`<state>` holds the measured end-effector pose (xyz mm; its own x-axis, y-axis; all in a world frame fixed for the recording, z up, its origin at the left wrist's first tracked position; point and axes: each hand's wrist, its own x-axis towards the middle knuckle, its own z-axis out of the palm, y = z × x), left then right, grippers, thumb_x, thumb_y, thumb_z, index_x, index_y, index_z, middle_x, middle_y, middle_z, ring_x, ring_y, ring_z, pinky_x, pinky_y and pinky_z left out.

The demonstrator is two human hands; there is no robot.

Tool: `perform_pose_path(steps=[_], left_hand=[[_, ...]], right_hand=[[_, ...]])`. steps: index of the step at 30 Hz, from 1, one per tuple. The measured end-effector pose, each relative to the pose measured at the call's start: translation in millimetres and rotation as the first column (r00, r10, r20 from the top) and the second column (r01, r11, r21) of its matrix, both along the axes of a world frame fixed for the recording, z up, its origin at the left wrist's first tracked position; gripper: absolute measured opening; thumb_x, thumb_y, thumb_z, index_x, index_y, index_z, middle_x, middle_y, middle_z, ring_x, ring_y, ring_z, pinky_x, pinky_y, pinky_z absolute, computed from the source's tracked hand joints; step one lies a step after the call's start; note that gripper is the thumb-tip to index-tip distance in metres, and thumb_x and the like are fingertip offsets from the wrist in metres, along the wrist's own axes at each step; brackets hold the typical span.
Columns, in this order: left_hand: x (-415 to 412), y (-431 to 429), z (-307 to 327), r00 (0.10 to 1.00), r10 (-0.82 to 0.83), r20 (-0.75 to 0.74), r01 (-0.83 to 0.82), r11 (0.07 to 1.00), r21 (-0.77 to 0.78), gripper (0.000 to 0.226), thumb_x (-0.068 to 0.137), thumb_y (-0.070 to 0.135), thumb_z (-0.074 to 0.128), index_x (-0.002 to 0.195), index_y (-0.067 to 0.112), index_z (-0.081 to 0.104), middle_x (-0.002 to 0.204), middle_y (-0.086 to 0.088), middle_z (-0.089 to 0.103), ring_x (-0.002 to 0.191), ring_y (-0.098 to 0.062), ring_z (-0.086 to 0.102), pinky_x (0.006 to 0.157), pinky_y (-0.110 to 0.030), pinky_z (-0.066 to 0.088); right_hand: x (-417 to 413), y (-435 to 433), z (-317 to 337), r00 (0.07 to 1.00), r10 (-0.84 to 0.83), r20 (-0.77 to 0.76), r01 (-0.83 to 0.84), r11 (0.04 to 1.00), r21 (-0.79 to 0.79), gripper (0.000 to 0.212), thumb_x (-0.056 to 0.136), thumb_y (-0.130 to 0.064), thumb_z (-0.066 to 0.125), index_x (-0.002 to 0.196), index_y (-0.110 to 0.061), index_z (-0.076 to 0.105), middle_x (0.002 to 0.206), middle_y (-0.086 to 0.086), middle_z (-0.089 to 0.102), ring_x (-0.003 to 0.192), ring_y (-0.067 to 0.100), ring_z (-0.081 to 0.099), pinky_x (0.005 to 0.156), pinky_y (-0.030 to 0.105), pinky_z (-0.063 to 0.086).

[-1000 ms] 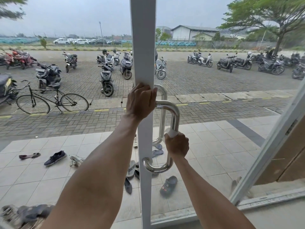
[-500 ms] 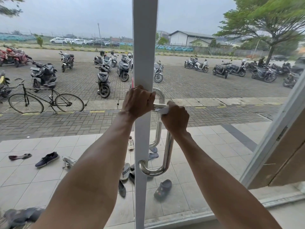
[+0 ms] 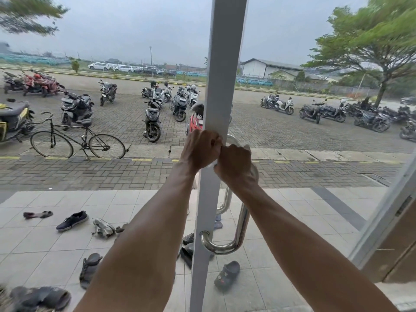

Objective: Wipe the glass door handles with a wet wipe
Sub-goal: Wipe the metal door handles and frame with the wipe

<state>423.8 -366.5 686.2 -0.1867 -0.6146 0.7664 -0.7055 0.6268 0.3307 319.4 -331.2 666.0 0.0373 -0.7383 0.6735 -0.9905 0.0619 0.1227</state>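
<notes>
A white door frame post (image 3: 225, 64) stands upright in the middle of the view. A polished steel D-shaped handle (image 3: 242, 221) is fixed to its right side, with a second handle (image 3: 226, 199) behind the glass. My left hand (image 3: 200, 152) grips the edge of the post at the handle's upper mount. My right hand (image 3: 235, 165) is closed around the upper bend of the handle, touching my left hand. A small bit of white wet wipe (image 3: 213, 164) shows under its fingers; the rest is hidden in the fist.
Through the glass lie several shoes and sandals (image 3: 72, 220) on the tiled porch, a bicycle (image 3: 76, 141) and many parked scooters (image 3: 153, 118) beyond. A second white door frame (image 3: 382, 217) slants at the right, next to a brown panel (image 3: 400, 251).
My right hand slid up the handle from its lower middle to the upper bend, ending against my left hand. My left hand stayed on the post. The camera shifted slightly.
</notes>
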Motion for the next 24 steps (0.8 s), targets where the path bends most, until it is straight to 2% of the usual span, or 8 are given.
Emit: perform_pose_path(steps=[3,6,9,12,16,19,22,24], left_hand=[[-1.2,3.9,-7.9,0.996,-0.03,-0.088,0.03,1.0,0.003,0.03,0.09,0.019,0.053,0.068,0.008,0.071,0.063,-0.014,0.069,0.06,-0.032,0.063,0.056,-0.034,0.046],[-6.9,6.6,-13.5,0.985,-0.031,-0.168,0.029,0.999,-0.014,0.029,0.088,0.015,0.054,0.064,0.006,0.068,0.064,-0.012,0.068,0.058,-0.03,0.061,0.057,-0.039,0.048],[-10.0,8.7,-23.9,0.982,-0.069,-0.174,0.064,0.997,-0.035,0.023,0.084,0.012,0.056,0.065,0.006,0.069,0.073,-0.007,0.071,0.069,-0.025,0.063,0.064,-0.037,0.051],[-13.7,13.5,-37.9,0.987,-0.096,-0.129,0.086,0.993,-0.081,0.025,0.087,0.021,0.057,0.072,0.007,0.071,0.083,-0.003,0.072,0.086,-0.024,0.062,0.076,-0.034,0.052],[-24.1,20.1,-49.4,0.987,-0.088,-0.136,0.068,0.987,-0.145,0.032,0.093,0.026,0.054,0.07,0.008,0.068,0.074,-0.005,0.07,0.091,-0.024,0.062,0.075,-0.031,0.05],[-30.3,23.9,-59.5,0.977,-0.128,-0.17,0.094,0.976,-0.196,0.029,0.097,0.02,0.051,0.074,0.006,0.064,0.076,-0.009,0.067,0.085,-0.027,0.061,0.074,-0.036,0.051],[-34.3,28.3,-69.9,0.978,-0.138,-0.154,0.096,0.964,-0.249,0.025,0.099,0.015,0.046,0.088,0.002,0.065,0.089,-0.013,0.067,0.09,-0.03,0.062,0.081,-0.041,0.052],[-37.9,28.3,-75.5,0.981,-0.127,-0.144,0.084,0.958,-0.274,0.024,0.098,0.012,0.046,0.099,-0.002,0.066,0.1,-0.016,0.068,0.099,-0.032,0.062,0.091,-0.042,0.051]], right_hand=[[9.2,-1.6,0.6,0.995,-0.003,0.095,0.001,1.0,0.022,0.015,0.074,-0.023,0.07,0.088,-0.018,0.071,0.076,0.005,0.073,0.072,0.026,0.07,0.073,0.032,0.047],[4.9,2.3,1.1,0.995,0.022,0.093,-0.025,0.999,0.027,0.009,0.075,-0.023,0.067,0.081,-0.017,0.071,0.074,0.005,0.072,0.069,0.027,0.069,0.066,0.03,0.045],[-5.1,8.7,0.6,0.993,0.059,0.105,-0.059,0.998,-0.009,0.014,0.077,-0.025,0.065,0.072,-0.013,0.071,0.07,0.008,0.07,0.063,0.03,0.069,0.063,0.031,0.045],[-18.5,11.1,-2.2,0.989,0.021,0.148,-0.017,1.0,-0.023,0.026,0.085,-0.029,0.057,0.068,-0.014,0.068,0.067,0.009,0.07,0.064,0.03,0.068,0.076,0.039,0.046],[-36.6,9.5,-8.8,0.97,-0.027,0.242,0.021,0.999,0.024,0.021,0.084,-0.029,0.055,0.073,-0.015,0.067,0.073,0.007,0.072,0.076,0.029,0.069,0.087,0.043,0.042],[-58.5,11.5,-26.2,0.854,0.002,0.52,-0.008,1.0,0.011,0.021,0.08,-0.025,0.057,0.076,-0.009,0.07,0.078,0.013,0.073,0.079,0.034,0.07,0.077,0.037,0.052],[-71.7,11.4,-49.6,0.657,0.025,0.754,-0.059,0.998,0.018,0.023,0.071,-0.029,0.069,0.075,-0.007,0.072,0.076,0.013,0.074,0.075,0.03,0.07,0.06,0.022,0.045],[-74.3,8.4,-67.6,0.499,0.009,0.867,-0.082,0.996,0.036,0.031,0.064,-0.034,0.076,0.079,-0.006,0.073,0.077,0.011,0.074,0.075,0.026,0.071,0.059,0.023,0.047]])
